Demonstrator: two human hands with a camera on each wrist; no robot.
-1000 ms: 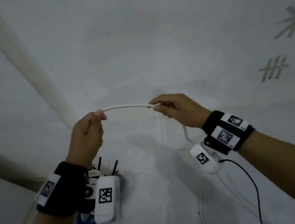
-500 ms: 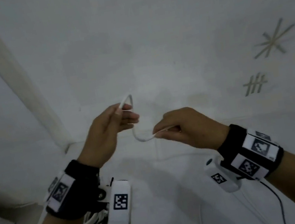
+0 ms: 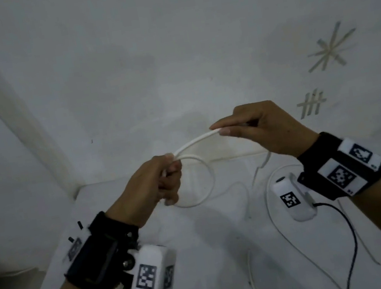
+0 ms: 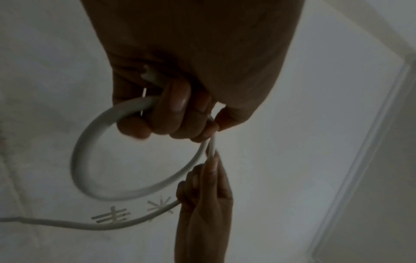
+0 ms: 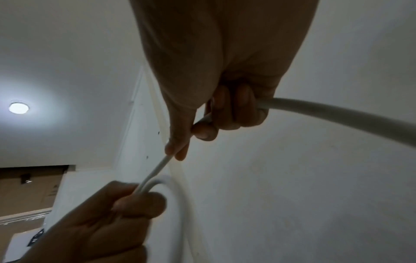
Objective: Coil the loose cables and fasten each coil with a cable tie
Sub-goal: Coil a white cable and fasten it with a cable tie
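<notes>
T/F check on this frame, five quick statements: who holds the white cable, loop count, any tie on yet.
1. The left hand grips the thin white round cable. True.
2. The right hand is open and idle. False: it pinches the same cable.
3. One loop hangs from the left hand's grip. True.
4. A cable tie fastens the loop. False: none shows on it.
5. The whole cable is lifted. False: its slack trails across the white surface.
</notes>
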